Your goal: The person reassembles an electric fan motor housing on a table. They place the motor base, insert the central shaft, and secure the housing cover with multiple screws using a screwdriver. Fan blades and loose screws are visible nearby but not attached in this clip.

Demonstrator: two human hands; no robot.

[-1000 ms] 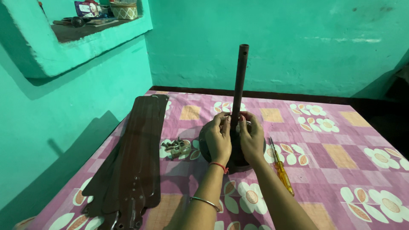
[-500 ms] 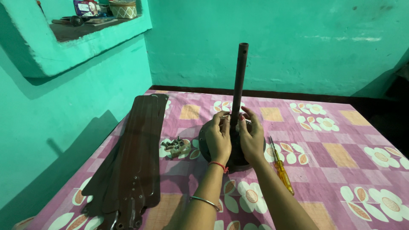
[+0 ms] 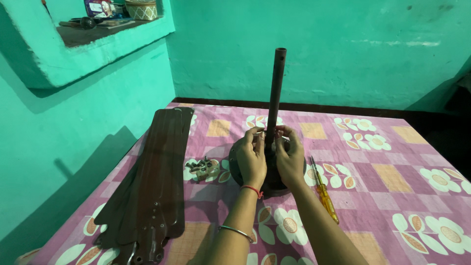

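A dark brown ceiling-fan motor point(image 3: 235, 167) lies on the pink flowered cloth, with its brown down rod point(image 3: 276, 88) standing upright from the middle. My left hand point(image 3: 251, 159) and my right hand point(image 3: 289, 157) close around the foot of the rod from either side. Their fingertips pinch a small metal pin that passes through the rod there. The hands hide most of the motor.
Stacked brown fan blades point(image 3: 157, 181) lie to the left. Loose screws point(image 3: 201, 167) sit between the blades and the motor. A yellow-handled screwdriver point(image 3: 324, 194) lies to the right. A wall niche point(image 3: 98, 24) holding small items is at upper left. The green wall stands behind.
My right hand's fingers, spread half a second ago, have closed back onto the pin at the rod's foot. The left hand has hardly moved.
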